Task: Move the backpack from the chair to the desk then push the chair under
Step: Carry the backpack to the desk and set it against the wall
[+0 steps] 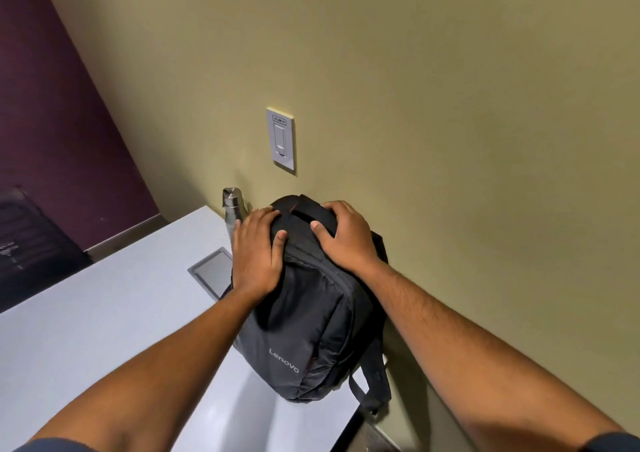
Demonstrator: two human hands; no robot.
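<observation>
A black Lenovo backpack (311,327) stands upright on the white desk (104,320), its back against the tan wall. My left hand (258,250) grips the top left of the bag, thumb on its front. My right hand (343,235) clasps the top right, over the carry handle. One shoulder strap hangs off the desk's right edge. The chair is out of view.
A steel water bottle (232,209) stands on the desk just left of the backpack, next to my left hand. A grey cable hatch (211,269) is set in the desk top. A wall switch plate (281,140) sits above. A dark object (27,240) lies at far left.
</observation>
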